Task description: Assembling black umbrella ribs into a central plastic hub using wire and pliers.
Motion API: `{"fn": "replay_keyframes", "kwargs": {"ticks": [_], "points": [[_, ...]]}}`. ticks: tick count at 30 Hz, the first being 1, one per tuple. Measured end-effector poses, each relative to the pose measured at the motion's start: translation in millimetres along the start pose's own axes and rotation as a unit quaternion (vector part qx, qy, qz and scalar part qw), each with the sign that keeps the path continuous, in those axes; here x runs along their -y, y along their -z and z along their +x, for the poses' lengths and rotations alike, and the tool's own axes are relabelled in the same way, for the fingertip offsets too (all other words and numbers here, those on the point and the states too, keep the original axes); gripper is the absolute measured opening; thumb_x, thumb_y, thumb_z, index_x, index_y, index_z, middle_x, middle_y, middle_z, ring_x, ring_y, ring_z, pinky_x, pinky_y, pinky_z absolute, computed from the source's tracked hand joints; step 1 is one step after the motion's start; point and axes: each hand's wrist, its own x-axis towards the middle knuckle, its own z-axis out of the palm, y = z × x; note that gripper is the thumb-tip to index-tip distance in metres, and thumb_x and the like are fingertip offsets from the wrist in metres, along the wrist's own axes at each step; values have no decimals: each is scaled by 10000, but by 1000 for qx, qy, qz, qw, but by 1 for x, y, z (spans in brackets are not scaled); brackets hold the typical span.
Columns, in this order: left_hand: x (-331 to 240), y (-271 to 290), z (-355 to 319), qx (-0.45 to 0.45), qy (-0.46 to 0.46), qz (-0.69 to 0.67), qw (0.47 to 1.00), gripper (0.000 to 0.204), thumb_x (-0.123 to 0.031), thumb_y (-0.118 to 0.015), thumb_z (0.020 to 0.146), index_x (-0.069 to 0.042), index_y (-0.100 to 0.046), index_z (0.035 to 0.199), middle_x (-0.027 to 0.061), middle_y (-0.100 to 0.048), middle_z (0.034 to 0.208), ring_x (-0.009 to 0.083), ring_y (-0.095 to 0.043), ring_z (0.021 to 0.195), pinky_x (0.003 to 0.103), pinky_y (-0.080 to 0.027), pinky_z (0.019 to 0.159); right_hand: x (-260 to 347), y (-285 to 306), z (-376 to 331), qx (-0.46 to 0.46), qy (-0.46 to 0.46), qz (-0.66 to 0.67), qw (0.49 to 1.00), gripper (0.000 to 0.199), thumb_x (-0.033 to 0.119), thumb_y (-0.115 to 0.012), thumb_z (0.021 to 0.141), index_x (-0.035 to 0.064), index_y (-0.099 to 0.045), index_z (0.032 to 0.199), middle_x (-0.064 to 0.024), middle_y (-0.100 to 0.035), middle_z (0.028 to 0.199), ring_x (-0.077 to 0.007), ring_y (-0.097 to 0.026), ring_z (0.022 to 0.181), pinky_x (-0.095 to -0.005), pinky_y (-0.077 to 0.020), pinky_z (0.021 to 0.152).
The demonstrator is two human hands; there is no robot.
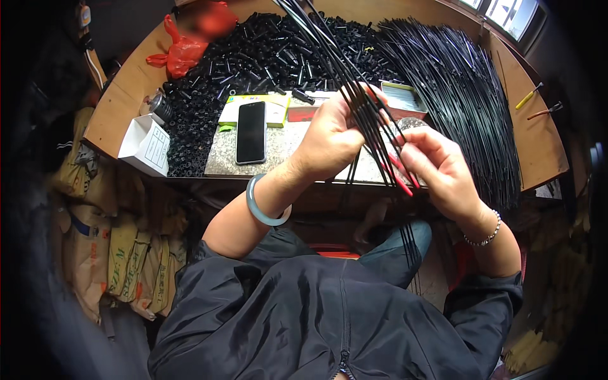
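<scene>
Rods (366,114) are between my hands, above the near edge of the board (221,155). Left hand (335,136) fists the bundle; right hand (437,164) pinches some near the red ends (404,187), can't tell how many. Risk: slack left grip, thin rods slip out nearward. Far ends swinging low could snag the heap (253,57).

Worn on my head, the left fisheye camera looks steeply down and forward: my jacket (285,316) fills six o'clock, close below; my hands (332,140) sit near the middle; the surface (541,142) spreads beyond, from ten round to three, its edges bowed.
</scene>
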Motion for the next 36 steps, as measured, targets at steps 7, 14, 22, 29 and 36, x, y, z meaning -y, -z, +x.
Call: {"fn": "replay_keyframes", "kwargs": {"ticks": [7,14,22,29,36], "points": [[0,5,1,-71,-9,-1,997,231,77,-445,838,42,-579,1024,119,-647,923,154,-619,859,278,-501,807,-15,2,-44,235,-237,148,931,221,185,-501,914,8,-450,1038,-63,-568,700,-124,-565,575,-238,-466,554],[48,12,-35,-10,36,247,968,188,-77,-528,865,-1,-597,1023,90,-660,800,162,-638,788,293,-487,729,3,11,-73,55,-163,90,981,260,211,-355,970,-7,-495,952,39,-393,526,-24,-306,427,-179,-249,412],[92,99,37,68,-116,560,817,203,-139,-613,780,-103,-632,978,98,-627,993,270,-610,882,355,-500,761,-87,-34,-97,-36,-15,-98,994,158,123,-389,924,16,-506,909,-14,-464,557,-86,-438,466,-227,-367,459],[64,111,34,277,60,781,557,952,-390,-800,524,-161,-352,1332,191,-372,1338,433,-344,1227,512,-371,942,-226,-75,-52,-93,63,-145,983,149,140,-453,926,6,-515,907,-138,-566,674,-300,-584,567,-330,-444,509],[89,76,-38,270,-79,466,839,129,-212,-617,805,-133,-563,892,57,-420,1349,371,-184,1339,568,-131,1038,-232,-79,-41,-22,5,-208,978,269,206,-471,912,-8,-479,1077,-190,-589,786,-350,-604,724,-411,-474,653]]}}
